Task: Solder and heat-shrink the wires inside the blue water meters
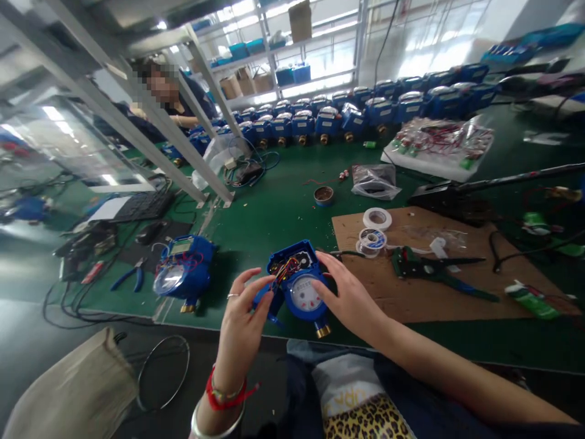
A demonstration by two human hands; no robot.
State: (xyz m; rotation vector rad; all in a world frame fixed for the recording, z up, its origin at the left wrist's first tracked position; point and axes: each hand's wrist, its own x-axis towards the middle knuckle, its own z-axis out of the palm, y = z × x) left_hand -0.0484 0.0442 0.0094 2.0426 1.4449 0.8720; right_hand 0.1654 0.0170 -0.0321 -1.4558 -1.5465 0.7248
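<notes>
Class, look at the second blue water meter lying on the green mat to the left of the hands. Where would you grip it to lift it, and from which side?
Probably grip the second blue water meter across its squarish blue plastic body, coming from above, with fingers on its left and right flanks. It lies face up, so the clear dial cover and loose red wiring on top are best avoided. The brass fitting at its lower end looks too small for a steady hold.

Bare forearms; left wrist: red cord, silver bangle; ring on left finger
</notes>
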